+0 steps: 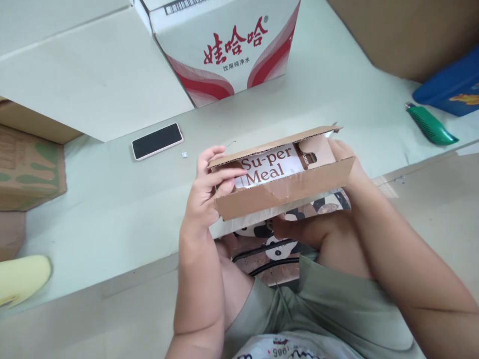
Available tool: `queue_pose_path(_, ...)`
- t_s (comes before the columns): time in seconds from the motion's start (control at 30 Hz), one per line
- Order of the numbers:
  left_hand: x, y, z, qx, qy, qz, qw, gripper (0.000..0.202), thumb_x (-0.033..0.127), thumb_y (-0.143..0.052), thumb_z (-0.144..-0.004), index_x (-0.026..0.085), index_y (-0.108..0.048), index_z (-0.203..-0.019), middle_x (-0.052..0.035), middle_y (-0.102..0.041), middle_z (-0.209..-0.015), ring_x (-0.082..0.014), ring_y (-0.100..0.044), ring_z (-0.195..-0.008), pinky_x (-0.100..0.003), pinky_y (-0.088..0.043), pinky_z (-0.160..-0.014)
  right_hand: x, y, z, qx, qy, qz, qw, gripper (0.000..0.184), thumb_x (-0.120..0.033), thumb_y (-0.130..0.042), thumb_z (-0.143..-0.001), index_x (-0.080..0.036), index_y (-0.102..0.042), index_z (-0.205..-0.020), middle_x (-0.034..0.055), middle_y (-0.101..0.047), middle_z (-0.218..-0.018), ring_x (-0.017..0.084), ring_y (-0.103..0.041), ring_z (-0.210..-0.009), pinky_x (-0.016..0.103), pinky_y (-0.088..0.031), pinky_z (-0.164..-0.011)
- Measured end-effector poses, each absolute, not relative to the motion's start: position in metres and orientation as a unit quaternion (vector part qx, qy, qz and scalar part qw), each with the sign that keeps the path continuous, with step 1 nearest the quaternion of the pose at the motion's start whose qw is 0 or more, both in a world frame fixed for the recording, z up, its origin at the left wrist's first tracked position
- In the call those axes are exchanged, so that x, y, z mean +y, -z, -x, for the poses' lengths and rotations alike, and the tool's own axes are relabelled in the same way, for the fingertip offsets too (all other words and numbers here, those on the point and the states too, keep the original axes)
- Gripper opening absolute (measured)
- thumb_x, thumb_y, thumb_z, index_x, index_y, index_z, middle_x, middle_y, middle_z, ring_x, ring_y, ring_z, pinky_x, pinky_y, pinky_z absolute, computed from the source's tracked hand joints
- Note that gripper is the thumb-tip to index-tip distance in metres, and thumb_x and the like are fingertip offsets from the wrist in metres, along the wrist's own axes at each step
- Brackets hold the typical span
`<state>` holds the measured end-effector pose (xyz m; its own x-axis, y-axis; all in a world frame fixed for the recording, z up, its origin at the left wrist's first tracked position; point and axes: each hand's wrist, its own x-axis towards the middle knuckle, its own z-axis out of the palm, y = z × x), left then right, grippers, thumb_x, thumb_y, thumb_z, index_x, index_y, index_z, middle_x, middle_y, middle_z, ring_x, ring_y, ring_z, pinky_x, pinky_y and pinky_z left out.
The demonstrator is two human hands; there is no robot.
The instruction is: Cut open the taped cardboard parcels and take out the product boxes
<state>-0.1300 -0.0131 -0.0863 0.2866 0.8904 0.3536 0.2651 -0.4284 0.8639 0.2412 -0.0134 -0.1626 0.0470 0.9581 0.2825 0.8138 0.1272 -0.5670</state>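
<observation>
I hold a small open brown cardboard box above my lap. Inside it lies a brown and white "Su-per Meal" bottle on its side. My left hand grips the box's left end, thumb and fingers reaching over the rim onto the bottle's end. My right hand wraps the box's right end from behind, mostly hidden by the cardboard. Under the box shows a panda-patterned bag.
On the pale floor lie a phone face up, a tiny white scrap and a green utility knife. A white and red water carton stands ahead; brown cartons sit left, a blue item right.
</observation>
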Motion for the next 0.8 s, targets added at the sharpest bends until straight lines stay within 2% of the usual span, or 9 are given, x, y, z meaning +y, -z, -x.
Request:
queue_pose_path(0.07,-0.014,0.086,0.128,0.377,-0.431,-0.747,0.338,0.042,0.064,-0.055,-0.102,0.034,-0.084,-0.101,-0.007,-0.055,-0.145,-0.0315,-0.054,-0.142,-0.054,-0.048,-0.124,-0.019,0.154,-0.234,-0.655,-0.107,0.662,0.348,0.034,-0.028,-0.051,-0.098,-0.023,-0.068,-0.128,0.0173,-0.068,-0.122,0.026,-0.067,-0.108,0.038,-0.055,-0.088)
queue_pose_path(0.13,-0.015,0.087,0.126,0.364,-0.433,-0.755,0.331,0.052,0.068,-0.045,-0.103,0.033,-0.084,-0.101,-0.0076,-0.052,-0.146,-0.0322,-0.05,-0.145,-0.054,-0.046,-0.126,-0.028,0.141,-0.222,-0.615,-0.116,0.656,0.421,0.035,-0.031,-0.045,-0.102,-0.024,-0.065,-0.129,0.0163,-0.067,-0.124,0.026,-0.066,-0.112,0.042,-0.056,-0.093)
queue_pose_path(0.27,-0.019,0.088,0.125,0.362,-0.447,-0.75,0.328,0.06,0.073,-0.038,-0.103,0.033,-0.082,-0.097,-0.0067,-0.049,-0.15,-0.0342,-0.044,-0.15,-0.057,-0.043,-0.128,-0.049,0.119,-0.194,-0.611,-0.15,0.546,0.554,0.032,-0.046,-0.046,-0.104,-0.028,-0.071,-0.114,0.0118,-0.063,-0.118,0.028,-0.064,-0.116,0.05,-0.055,-0.102)
queue_pose_path(0.4,-0.017,0.09,0.133,0.361,-0.475,-0.727,0.34,0.068,0.081,-0.038,-0.098,0.031,-0.08,-0.078,-0.0015,-0.046,-0.156,-0.0395,-0.04,-0.153,-0.062,-0.036,-0.133,-0.066,0.112,-0.178,-0.678,-0.166,0.513,0.5,0.052,-0.06,-0.034,-0.104,-0.033,-0.077,-0.11,0.0125,-0.053,-0.13,0.036,-0.056,-0.133,0.06,-0.053,-0.109)
queue_pose_path(0.53,-0.012,0.095,0.143,0.367,-0.51,-0.693,0.353,0.078,0.086,-0.037,-0.094,0.026,-0.067,-0.054,0.0035,-0.052,-0.152,-0.0363,-0.047,-0.147,-0.057,-0.036,-0.134,-0.071,0.116,-0.176,-0.748,-0.187,0.431,0.468,0.049,-0.053,-0.032,-0.106,-0.035,-0.077,-0.118,0.0116,-0.042,-0.141,0.038,-0.049,-0.139,0.06,-0.054,-0.105)
queue_pose_path(0.63,-0.012,0.094,0.142,0.382,-0.524,-0.668,0.365,0.081,0.087,-0.035,-0.094,0.024,-0.06,-0.05,0.005,-0.057,-0.15,-0.0336,-0.052,-0.142,-0.052,-0.04,-0.133,-0.068,0.12,-0.173,-0.756,-0.163,0.404,0.49,0.046,-0.051,-0.033,-0.107,-0.033,-0.074,-0.114,0.0101,-0.042,-0.137,0.034,-0.052,-0.13,0.054,-0.056,-0.097)
queue_pose_path(0.7,-0.014,0.09,0.139,0.356,-0.563,-0.638,0.387,0.079,0.083,-0.038,-0.097,0.023,-0.057,-0.049,0.0053,-0.059,-0.148,-0.0308,-0.058,-0.136,-0.05,-0.045,-0.129,-0.065,0.121,-0.17,-0.729,-0.119,0.398,0.545,0.044,-0.053,-0.034,-0.104,-0.029,-0.071,-0.103,0.0103,-0.047,-0.128,0.03,-0.058,-0.117,0.051,-0.056,-0.09)
queue_pose_path(0.8,-0.014,0.085,0.135,0.302,-0.619,-0.581,0.433,0.071,0.071,-0.047,-0.1,0.022,-0.051,-0.05,0.0039,-0.061,-0.143,-0.0272,-0.063,-0.127,-0.048,-0.053,-0.12,-0.059,0.118,-0.166,-0.642,-0.067,0.414,0.642,0.04,-0.057,-0.034,-0.099,-0.025,-0.057,-0.089,0.0088,-0.052,-0.108,0.026,-0.061,-0.098,0.048,-0.054,-0.085)
